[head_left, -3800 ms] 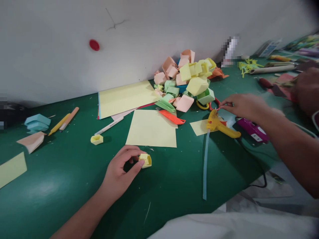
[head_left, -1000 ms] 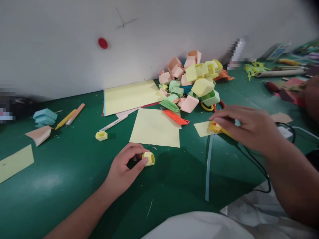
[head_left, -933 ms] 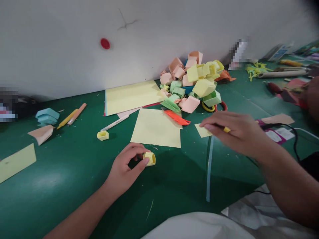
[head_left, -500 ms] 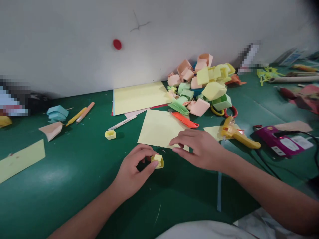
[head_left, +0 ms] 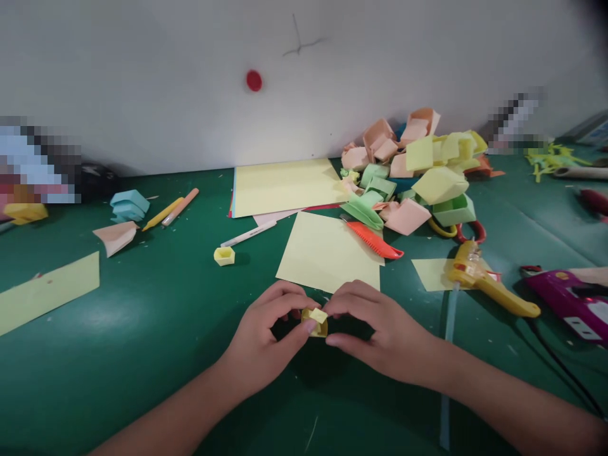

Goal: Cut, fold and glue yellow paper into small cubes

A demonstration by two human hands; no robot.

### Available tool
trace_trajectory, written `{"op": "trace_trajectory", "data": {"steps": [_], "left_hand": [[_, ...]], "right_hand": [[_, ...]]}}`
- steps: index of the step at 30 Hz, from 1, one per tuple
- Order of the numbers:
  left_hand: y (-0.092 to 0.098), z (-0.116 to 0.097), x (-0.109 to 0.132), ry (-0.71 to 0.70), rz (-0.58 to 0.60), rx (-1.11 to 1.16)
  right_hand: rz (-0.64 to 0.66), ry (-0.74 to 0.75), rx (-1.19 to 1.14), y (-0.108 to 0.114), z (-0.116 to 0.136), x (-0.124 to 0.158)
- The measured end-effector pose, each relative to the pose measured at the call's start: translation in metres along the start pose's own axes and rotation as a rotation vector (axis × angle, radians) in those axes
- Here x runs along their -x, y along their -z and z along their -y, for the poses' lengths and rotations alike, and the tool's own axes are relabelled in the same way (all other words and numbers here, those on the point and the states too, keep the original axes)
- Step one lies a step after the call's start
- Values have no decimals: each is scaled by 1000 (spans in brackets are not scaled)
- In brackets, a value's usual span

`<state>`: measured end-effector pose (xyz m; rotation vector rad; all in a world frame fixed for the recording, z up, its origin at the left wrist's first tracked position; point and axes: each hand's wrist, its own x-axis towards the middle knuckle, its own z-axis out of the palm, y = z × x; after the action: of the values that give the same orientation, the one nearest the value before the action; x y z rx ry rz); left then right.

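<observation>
A small folded yellow paper piece (head_left: 315, 320) sits just above the green table (head_left: 142, 354), pinched from both sides. My left hand (head_left: 266, 339) grips its left side with thumb and fingers curled. My right hand (head_left: 375, 329) closes on its right side with the fingertips. A square yellow sheet (head_left: 332, 250) lies just behind both hands. The yellow glue gun (head_left: 484, 282) rests on the table to the right, not touched by either hand.
A heap of folded pink, yellow and green paper boxes (head_left: 418, 174) lies against the wall. Nearby are an orange cutter (head_left: 375, 240), a white pen (head_left: 247, 234), a small yellow folded piece (head_left: 224, 255), a purple device (head_left: 565, 297) with a cable, and a blue strip (head_left: 446, 354).
My right hand left the glue gun on the table and came across to the left, closing on the yellow piece that my left hand kept holding. The view shifted left.
</observation>
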<state>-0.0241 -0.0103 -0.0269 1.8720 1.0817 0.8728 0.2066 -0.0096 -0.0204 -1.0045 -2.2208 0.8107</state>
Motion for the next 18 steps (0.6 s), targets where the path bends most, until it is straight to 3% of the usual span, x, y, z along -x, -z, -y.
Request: {"op": "trace_trajectory", "data": {"steps": [5,18], "left_hand": [[-3,0,0,29,26,8],[-2,-4,-5,75,57,15]], "right_hand": [[-50,-114,-115,-5,-1,-4],[-97,-176,-229,-16,3,-6]]}}
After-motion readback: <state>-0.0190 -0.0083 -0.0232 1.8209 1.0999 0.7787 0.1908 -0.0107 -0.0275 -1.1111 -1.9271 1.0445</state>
